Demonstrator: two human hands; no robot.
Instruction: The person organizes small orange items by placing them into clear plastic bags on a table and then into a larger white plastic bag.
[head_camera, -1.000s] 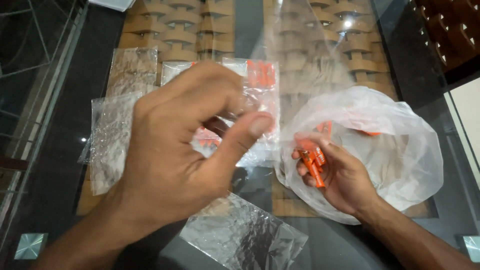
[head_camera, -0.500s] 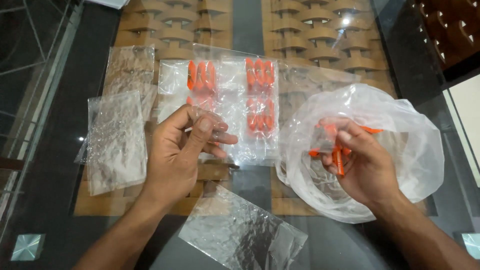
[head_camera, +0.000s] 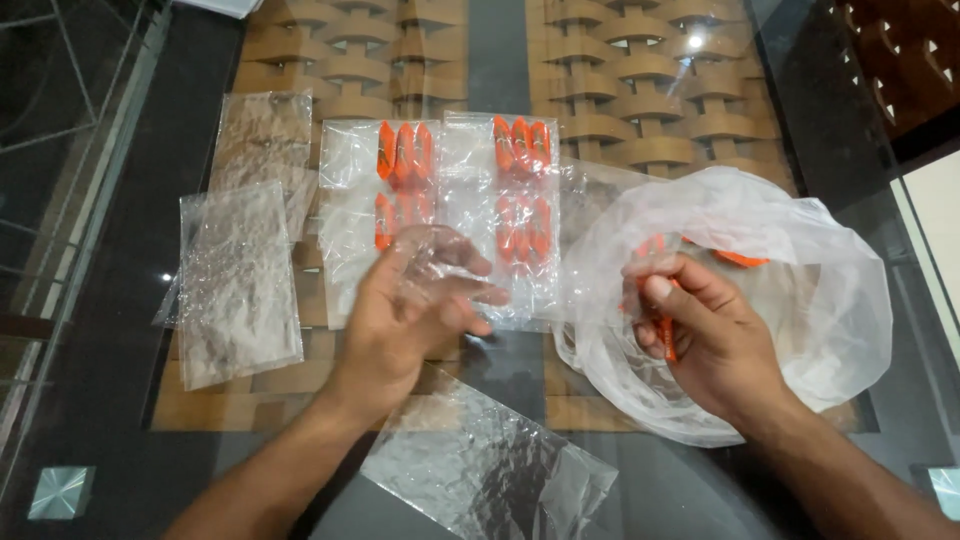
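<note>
**Orange pieces and clear pouches on a glass bench**

At the middle of the bench (head_camera: 120, 420), the left hand (head_camera: 415, 310) is seen with a small clear pouch (head_camera: 440, 265) pinched between its fingers; the picture is blurred there, so the grip cannot be told more exactly. Toward the right edge, the right hand (head_camera: 700, 335) is sunk into a large thin plastic bag (head_camera: 820, 290) and is closed around a few orange pieces (head_camera: 665, 335). Filled pouches (head_camera: 460, 190) holding orange pieces are laid in rows just beyond the left hand. Two empty pouches (head_camera: 240, 280) are spread toward the left edge, and another flat pouch (head_camera: 490, 470) is laid at the near edge between the forearms.
</note>
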